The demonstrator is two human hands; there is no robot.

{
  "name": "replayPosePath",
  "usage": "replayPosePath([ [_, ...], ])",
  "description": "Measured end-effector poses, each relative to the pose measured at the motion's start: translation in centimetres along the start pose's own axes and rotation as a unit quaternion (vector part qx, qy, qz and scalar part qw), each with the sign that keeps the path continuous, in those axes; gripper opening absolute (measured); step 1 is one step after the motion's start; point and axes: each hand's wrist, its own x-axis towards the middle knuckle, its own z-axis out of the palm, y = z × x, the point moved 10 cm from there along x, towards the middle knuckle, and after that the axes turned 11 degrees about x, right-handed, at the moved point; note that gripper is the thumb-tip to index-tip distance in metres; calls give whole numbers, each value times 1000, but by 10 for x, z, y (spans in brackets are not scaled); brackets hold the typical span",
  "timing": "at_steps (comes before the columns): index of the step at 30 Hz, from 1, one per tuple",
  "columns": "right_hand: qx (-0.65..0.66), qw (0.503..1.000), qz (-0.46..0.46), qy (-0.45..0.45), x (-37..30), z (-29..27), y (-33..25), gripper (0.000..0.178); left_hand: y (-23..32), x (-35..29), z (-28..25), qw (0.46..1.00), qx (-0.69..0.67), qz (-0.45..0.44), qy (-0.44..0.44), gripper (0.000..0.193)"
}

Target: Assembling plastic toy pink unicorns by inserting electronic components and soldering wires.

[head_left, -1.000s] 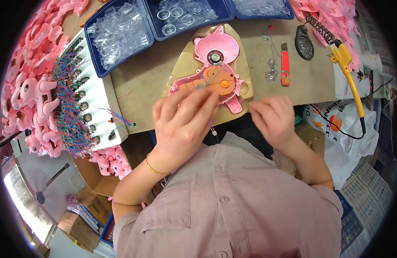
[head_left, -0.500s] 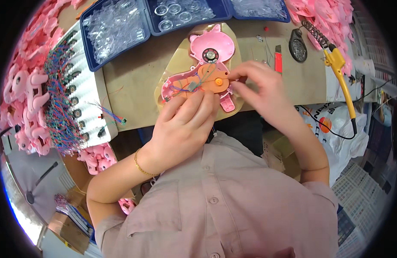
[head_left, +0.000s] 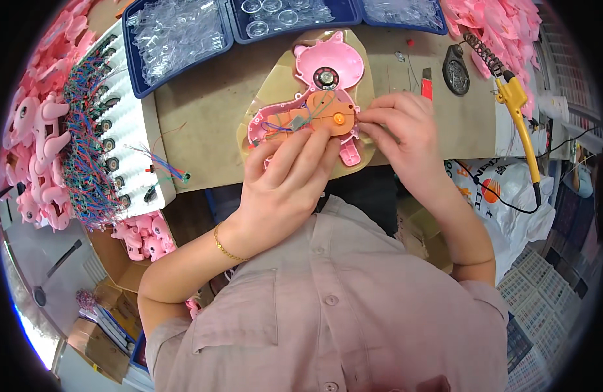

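A pink animal-shaped toy shell half (head_left: 327, 55) lies hollow side up on a tan, roughly cut backing sheet (head_left: 275, 83). A round black speaker (head_left: 326, 78) sits in its head part. In the body rests an orange gear housing (head_left: 324, 111) with a yellow round piece (head_left: 339, 119), and thin wires with a small grey part (head_left: 297, 123) lie across it. My left hand (head_left: 285, 173) is curled over the near side, its fingertips holding the orange housing down. At the shell's right edge my right hand (head_left: 402, 134) pinches thumb and forefinger together; what lies between them is hidden.
Blue trays (head_left: 177, 46) of clear plastic parts line the back. Wired speakers lie on a white ridged sheet (head_left: 141, 130) at left, beside piled pink toys (head_left: 47, 144). At right are a red cutter (head_left: 427, 88), a black oval dish (head_left: 455, 70) and a yellow soldering iron (head_left: 520, 124) in its coil.
The view has shifted slightly, moving the bench and shell a little within it. Both hands keep nearly the same hold at the shell; my right fingertips are slightly closer together.
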Motion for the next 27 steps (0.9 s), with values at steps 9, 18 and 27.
replayPosePath([
  [9,-66,991,-110,-42,2,2,-22,17,6,-1,3,999,-16,38,-22,39],
  [18,11,971,8,-238,36,18,-2,14,7,2,7,998,-31,41,-21,36],
  [27,97,991,83,-27,95,-13,39,13,6,-4,-6,990,-54,109,-73,35],
])
